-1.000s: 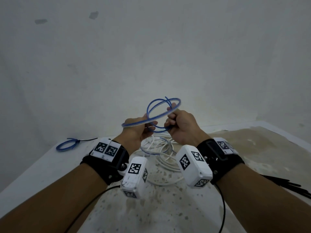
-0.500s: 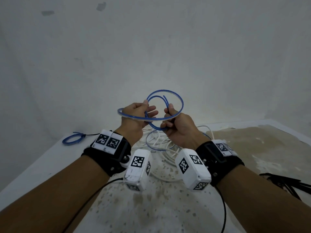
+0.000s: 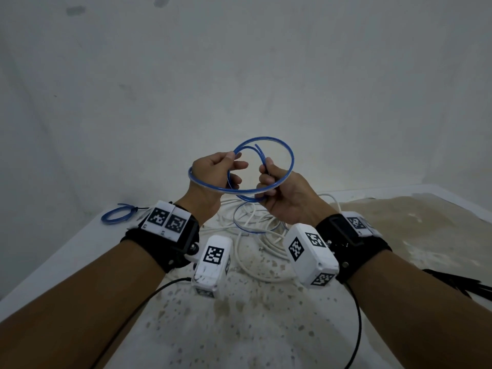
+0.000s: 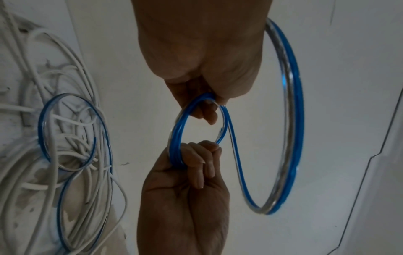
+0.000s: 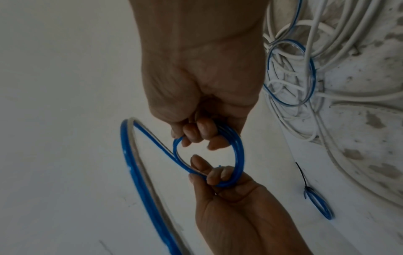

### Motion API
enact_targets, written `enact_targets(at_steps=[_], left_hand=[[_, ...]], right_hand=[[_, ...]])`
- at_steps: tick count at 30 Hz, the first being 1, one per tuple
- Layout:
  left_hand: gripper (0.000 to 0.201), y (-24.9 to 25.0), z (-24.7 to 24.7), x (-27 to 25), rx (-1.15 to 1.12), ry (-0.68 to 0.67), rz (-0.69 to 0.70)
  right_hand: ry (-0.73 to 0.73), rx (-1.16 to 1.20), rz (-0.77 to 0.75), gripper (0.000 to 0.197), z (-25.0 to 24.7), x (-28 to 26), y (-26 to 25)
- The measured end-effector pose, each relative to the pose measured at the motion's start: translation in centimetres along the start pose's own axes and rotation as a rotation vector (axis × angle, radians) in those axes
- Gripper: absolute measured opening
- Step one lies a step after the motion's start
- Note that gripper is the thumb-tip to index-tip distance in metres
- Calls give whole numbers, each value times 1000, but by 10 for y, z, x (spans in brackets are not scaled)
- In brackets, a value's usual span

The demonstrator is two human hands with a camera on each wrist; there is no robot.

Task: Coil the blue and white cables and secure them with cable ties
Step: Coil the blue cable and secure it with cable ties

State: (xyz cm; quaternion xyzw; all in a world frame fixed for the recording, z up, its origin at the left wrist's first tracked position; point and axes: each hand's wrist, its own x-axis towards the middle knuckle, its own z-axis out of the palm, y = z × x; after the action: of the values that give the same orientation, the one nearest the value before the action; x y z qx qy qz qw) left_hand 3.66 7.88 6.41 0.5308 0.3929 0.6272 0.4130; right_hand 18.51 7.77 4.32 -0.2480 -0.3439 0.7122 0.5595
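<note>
Both hands hold a blue cable [image 3: 291, 158] in the air above the table, bent into a few loops. My left hand [image 3: 229, 169] curls its fingers round one side of the small loop [image 4: 174, 138]. My right hand [image 3: 266, 179] grips the opposite side [image 5: 237, 151], thumb up beside the free cable end. A larger loop [image 4: 292, 120] swings out past the left hand. Tangled white cables [image 3: 255, 227] lie on the table below the hands, with another loose blue cable [image 4: 43, 138] on top of them.
A small blue coil [image 3: 115, 214] bound with a black cable tie lies at the table's far left [image 5: 320, 205]. Several black cable ties [image 3: 458, 283] lie at the right edge. The table [image 3: 80, 262] is stained and ends at a white wall behind.
Both hands have lifted the blue cable a little. The loops have turned from nearly flat to more upright and have spread wider to the right.
</note>
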Motion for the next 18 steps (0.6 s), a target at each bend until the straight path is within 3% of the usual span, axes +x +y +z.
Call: enact_targets(at_steps=[8, 18], left_hand=[[24, -5, -6, 0, 52, 22, 7], [22, 7, -15, 3, 221, -117, 59]], right_hand=[[-115, -54, 26, 28, -6, -1, 9], [-113, -110, 20, 28, -5, 1, 12]])
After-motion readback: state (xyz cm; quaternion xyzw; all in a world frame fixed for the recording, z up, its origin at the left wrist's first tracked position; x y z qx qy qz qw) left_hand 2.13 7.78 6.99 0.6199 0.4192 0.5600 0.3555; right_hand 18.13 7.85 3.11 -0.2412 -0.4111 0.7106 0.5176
